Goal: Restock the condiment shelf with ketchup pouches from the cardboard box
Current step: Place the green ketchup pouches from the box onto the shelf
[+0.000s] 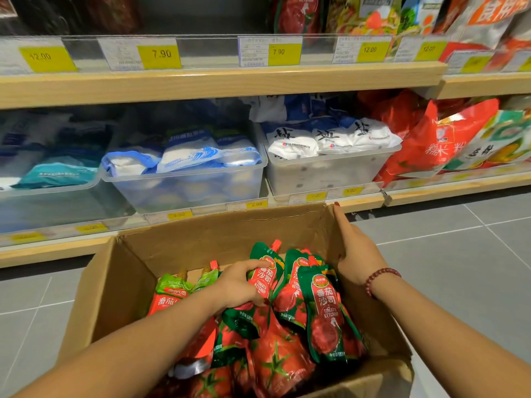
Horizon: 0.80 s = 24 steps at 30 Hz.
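Cardboard box (178, 248) of ketchup pouches (327, 311); left hand (238, 285) fingers round one pouch (263, 282), right hand (356, 254) fingers straight on box wall.

cardboard box (201, 239): brown, open-topped | ketchup pouches (324, 308): red-green, spouted, heaped inside it

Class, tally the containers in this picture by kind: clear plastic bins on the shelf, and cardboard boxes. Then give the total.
Clear plastic bins: 3
Cardboard box: 1
Total: 4
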Each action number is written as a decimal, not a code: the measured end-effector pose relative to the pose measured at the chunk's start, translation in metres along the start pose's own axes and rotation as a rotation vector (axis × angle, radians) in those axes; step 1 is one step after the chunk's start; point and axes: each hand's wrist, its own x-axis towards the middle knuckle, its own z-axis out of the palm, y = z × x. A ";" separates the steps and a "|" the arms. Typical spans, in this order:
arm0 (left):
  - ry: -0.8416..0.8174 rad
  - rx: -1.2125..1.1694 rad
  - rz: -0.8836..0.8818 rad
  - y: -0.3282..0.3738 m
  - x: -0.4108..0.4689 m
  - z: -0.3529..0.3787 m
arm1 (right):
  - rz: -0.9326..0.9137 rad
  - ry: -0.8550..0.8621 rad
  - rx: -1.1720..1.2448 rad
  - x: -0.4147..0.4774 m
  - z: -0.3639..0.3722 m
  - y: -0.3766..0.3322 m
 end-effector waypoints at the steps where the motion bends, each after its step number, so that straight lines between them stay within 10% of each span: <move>1: 0.002 -0.037 0.025 0.002 -0.004 -0.003 | -0.004 0.000 0.003 0.000 0.000 -0.001; 12: 0.140 -0.471 0.488 0.091 -0.038 -0.041 | -0.295 0.059 0.472 -0.009 -0.050 -0.057; 24: 0.361 -0.426 0.737 0.213 -0.068 -0.145 | -0.549 -0.055 0.803 0.029 -0.156 -0.168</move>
